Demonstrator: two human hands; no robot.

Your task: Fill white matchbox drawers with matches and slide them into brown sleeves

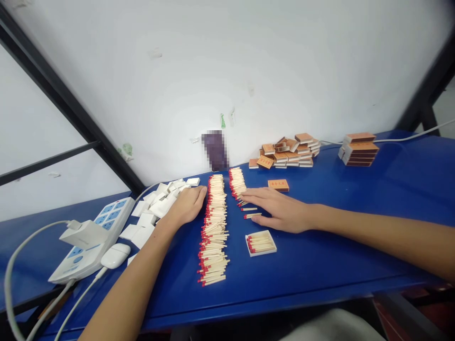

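Observation:
My right hand (279, 209) lies low over the blue table with its fingers stretched out and apart. Its fingertips touch the near end of a shorter row of red-headed matches (237, 182), and the thumb is by a few loose matches. A white matchbox tray (260, 243) with several matches in it lies just below this hand. My left hand (190, 203) rests between a heap of white matchbox trays (161, 199) and a long row of matches (214, 222). Its fingers are mostly hidden behind the back of the hand.
Orange matchbox sleeves (293, 154) are heaped by the wall, with a neat stack (359, 149) farther right and a single matchbox (278, 185) nearer. A power strip (94, 241) with a plugged charger, white cables and an earphone case (115, 255) occupies the left.

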